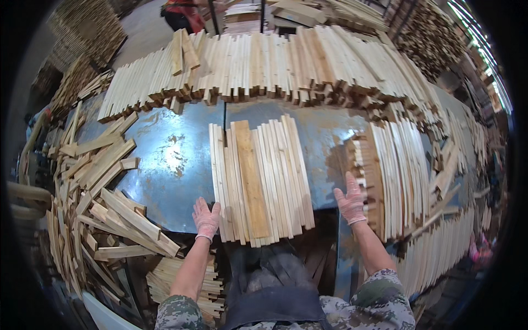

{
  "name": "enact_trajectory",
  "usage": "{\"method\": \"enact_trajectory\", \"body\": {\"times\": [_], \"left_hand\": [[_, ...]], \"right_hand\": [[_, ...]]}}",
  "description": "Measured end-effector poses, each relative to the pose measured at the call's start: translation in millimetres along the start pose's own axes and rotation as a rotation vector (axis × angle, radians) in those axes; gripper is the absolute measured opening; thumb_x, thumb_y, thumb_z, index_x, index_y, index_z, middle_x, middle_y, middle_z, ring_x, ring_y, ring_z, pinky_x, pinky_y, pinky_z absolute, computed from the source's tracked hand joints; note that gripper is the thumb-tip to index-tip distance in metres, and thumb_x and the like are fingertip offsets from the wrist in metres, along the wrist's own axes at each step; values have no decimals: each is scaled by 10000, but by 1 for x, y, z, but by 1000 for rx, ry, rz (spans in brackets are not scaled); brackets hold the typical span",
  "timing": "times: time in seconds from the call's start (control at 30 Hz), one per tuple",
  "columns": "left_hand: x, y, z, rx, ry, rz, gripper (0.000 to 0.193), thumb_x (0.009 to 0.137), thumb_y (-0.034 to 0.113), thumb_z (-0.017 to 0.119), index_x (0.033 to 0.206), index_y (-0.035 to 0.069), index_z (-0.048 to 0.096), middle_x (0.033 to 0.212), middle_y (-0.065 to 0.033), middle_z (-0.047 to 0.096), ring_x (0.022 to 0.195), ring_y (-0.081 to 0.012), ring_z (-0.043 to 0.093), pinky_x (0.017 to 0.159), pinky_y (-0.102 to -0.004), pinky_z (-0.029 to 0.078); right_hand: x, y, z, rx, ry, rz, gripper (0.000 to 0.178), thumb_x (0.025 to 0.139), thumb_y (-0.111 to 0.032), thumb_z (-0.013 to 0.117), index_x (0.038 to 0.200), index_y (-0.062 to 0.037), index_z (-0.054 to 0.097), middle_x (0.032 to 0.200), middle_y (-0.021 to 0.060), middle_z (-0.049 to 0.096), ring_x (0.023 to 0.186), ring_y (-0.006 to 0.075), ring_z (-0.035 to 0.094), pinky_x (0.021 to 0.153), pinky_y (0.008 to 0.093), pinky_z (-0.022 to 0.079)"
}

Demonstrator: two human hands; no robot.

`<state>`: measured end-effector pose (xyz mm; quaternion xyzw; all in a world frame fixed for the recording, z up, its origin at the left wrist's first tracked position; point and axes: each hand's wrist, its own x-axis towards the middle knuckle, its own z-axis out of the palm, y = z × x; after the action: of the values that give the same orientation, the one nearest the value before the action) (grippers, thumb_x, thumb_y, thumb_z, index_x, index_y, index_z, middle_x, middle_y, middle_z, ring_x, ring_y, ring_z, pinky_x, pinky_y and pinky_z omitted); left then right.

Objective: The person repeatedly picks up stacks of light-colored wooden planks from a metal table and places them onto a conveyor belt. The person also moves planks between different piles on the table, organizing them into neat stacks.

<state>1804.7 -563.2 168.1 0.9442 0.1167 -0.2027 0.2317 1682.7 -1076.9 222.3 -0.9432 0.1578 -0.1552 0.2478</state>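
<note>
A row of pale wooden strips (280, 181) lies side by side on the metal table (170, 192), its near ends reaching over the front edge. One broader, yellower strip (250, 176) runs through the row. My left hand (207, 219), in a thin whitish glove, is at the row's lower left side with fingers spread; whether it touches the wood I cannot tell. My right hand (351, 202), gloved alike, is open with the thumb apart, to the right of the row. Near its fingers stands a stack of strips (399, 176). Neither hand holds anything.
A long bank of stacked strips (264, 63) spans the table's far side. Loose offcuts (115, 192) lie jumbled at the left. More strips (434, 253) are at the lower right, and a bundle (184, 280) sits below the table edge. Beyond, a person (184, 14) stands.
</note>
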Motion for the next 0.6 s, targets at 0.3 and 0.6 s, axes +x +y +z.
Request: {"method": "enact_trajectory", "body": {"times": [0.3,0.6], "left_hand": [[69,26,30,-48,-71,-28,961,1005,631,516,1683,4,248,1770,-265,128,1647,-432,51,1323,-524,-26],[64,53,-1,-1197,-330,-207,838,842,189,861,1529,-27,432,1452,-171,590,1272,-270,614,1105,-434,498]], "right_hand": [[66,-23,172,519,-257,300,790,1001,-250,711,1652,0,338,1628,218,484,1448,332,530,1176,408,441],[88,-28,176,1117,-455,743,712,939,-101,761,1558,28,434,1433,141,621,1297,245,601,1095,386,492]]}}
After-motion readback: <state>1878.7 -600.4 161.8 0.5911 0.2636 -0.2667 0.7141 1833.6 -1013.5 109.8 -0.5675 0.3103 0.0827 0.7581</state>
